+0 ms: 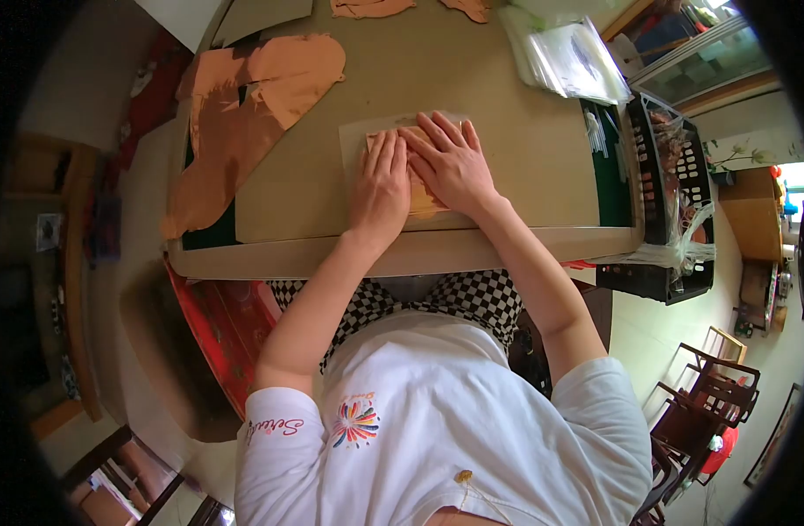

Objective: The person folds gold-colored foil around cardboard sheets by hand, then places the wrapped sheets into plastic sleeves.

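Note:
My left hand [384, 184] lies flat on a folded orange piece [426, 200] that looks like thin fabric, its fingers straight and close together. Flat on the same piece, farther up and to the right, is my right hand [453, 162], fingers a little apart. The two hands meet near the middle of the piece and hide much of it. Around and beneath it shows a clear plastic sheet or bag [352, 140], lying on the brown tabletop [283, 197].
A larger heap of orange pieces [253, 96] covers the table's left side, hanging toward the front edge. More orange pieces [371, 7] lie at the far edge. Clear plastic bags [573, 57] are stacked at the back right. A black crate [669, 167] stands beside the table's right side.

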A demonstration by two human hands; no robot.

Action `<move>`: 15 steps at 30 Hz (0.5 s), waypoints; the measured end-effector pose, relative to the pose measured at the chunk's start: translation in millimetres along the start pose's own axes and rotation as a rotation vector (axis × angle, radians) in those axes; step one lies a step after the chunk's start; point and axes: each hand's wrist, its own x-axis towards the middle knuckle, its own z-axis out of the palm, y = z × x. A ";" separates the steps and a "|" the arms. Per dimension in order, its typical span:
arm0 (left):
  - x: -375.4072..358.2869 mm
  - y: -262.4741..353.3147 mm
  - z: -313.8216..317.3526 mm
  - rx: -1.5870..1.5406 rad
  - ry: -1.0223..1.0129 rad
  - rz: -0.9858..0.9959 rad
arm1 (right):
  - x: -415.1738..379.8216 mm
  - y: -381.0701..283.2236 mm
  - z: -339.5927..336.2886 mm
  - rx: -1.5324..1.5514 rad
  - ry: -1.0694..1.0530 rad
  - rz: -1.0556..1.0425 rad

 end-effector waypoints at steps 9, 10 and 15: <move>-4.2 -4.2 -6.9 0.129 -0.189 -0.108 | 0.4 -2.9 -5.3 0.027 -0.027 0.022; -3.7 -4.0 -7.5 0.149 -0.186 -0.107 | 0.1 -2.8 -4.6 0.037 -0.024 0.033; -1.3 -3.0 -11.1 0.215 -0.195 -0.081 | 3.2 -17.5 2.6 -0.045 -0.037 0.086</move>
